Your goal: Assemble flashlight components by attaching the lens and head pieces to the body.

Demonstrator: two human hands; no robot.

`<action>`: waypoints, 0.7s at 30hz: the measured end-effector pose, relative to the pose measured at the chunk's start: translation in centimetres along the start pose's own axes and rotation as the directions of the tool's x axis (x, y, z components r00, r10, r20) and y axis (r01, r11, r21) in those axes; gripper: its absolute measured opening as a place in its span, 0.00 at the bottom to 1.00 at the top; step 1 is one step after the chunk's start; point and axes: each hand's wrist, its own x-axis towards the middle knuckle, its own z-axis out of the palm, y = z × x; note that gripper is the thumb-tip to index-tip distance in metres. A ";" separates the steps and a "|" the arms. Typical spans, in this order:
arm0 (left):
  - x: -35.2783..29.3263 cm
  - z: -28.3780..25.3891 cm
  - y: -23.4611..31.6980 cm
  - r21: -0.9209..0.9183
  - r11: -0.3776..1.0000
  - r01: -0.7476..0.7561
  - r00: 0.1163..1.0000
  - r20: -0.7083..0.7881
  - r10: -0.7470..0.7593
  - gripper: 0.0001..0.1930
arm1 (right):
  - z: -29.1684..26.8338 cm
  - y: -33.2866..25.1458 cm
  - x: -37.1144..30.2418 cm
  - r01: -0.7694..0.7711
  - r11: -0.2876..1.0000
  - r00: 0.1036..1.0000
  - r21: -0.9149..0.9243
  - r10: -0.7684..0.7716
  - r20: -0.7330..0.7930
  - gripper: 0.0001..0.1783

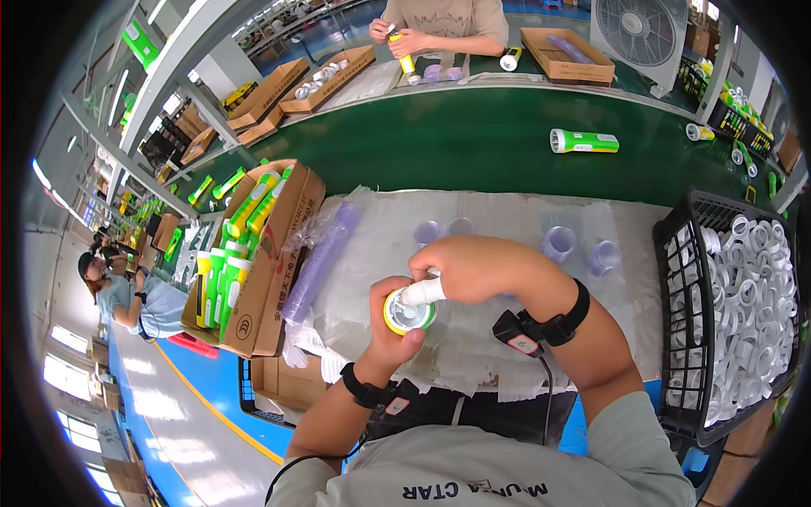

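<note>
My left hand (390,325) is wrapped around a green-and-yellow flashlight (409,317), its round open head tilted up toward me. Over the head is my right hand (460,272), fingers curled, with a white covering (424,291) on what looks like one finger, reaching to the rim and silvery inside. Whether those fingers pinch a small part is hidden. Beyond my hands, clear purple-tinted round pieces (558,243) rest on the pale sheet covering the bench (507,211). A long wrapped stack of similar purple pieces (321,262) lies to the left.
On the left stands a cardboard box (274,279) of green-and-yellow flashlights. A black crate (688,321) full of white rings (743,313) is at right. Another flashlight (585,142) lies on the green belt (439,144). Across it, a person (443,34) handles a yellow flashlight.
</note>
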 end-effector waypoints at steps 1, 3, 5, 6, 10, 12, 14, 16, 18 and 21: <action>-0.2 -0.1 0.0 -0.014 1.000 -0.014 1.000 -0.006 0.014 0.38 | 0.0 -0.3 0.0 -0.001 1.000 1.000 -0.008 0.001 -0.008 0.07; -0.4 -0.4 -0.2 -0.012 1.000 -0.016 1.000 -0.008 0.016 0.38 | 0.0 -0.7 0.1 -0.011 1.000 1.000 -0.016 0.011 -0.004 0.08; -0.2 -0.5 -0.3 -0.011 1.000 -0.027 1.000 -0.004 0.027 0.38 | 0.0 -1.0 0.3 -0.021 0.999 1.000 -0.029 0.021 -0.012 0.08; -0.3 -0.4 -0.3 -0.101 0.995 -0.010 1.000 0.006 0.011 0.37 | 0.3 -1.0 0.4 -0.032 0.999 0.999 -0.043 0.030 -0.045 0.09; -0.6 -0.3 -0.2 -0.229 0.973 -0.014 1.000 0.007 0.016 0.37 | 1.4 -0.5 0.9 -0.023 0.999 0.994 -0.046 0.018 -0.104 0.11; -0.4 -0.2 -0.1 -0.240 0.971 -0.001 1.000 -0.002 0.001 0.37 | 1.4 -0.2 1.1 -0.029 0.999 0.994 -0.045 0.024 -0.105 0.13; -0.2 0.1 -0.1 -0.257 0.966 -0.011 1.000 -0.020 0.006 0.36 | 1.4 -0.2 1.1 -0.036 0.999 0.995 -0.037 0.032 -0.098 0.14; -0.1 0.4 0.2 -0.254 0.967 -0.025 0.999 -0.040 0.015 0.36 | 1.2 -0.3 1.0 -0.049 0.999 0.996 0.002 0.049 -0.068 0.13; -0.1 0.3 0.2 -0.251 0.967 -0.035 0.998 -0.058 0.021 0.36 | 1.0 -0.8 0.8 -0.057 0.998 0.997 0.017 0.058 -0.050 0.14; -0.3 -0.2 -0.1 -0.224 0.974 -0.040 0.999 -0.018 0.037 0.36 | 1.1 0.0 1.5 -0.023 0.998 1.000 0.061 0.024 -0.016 0.14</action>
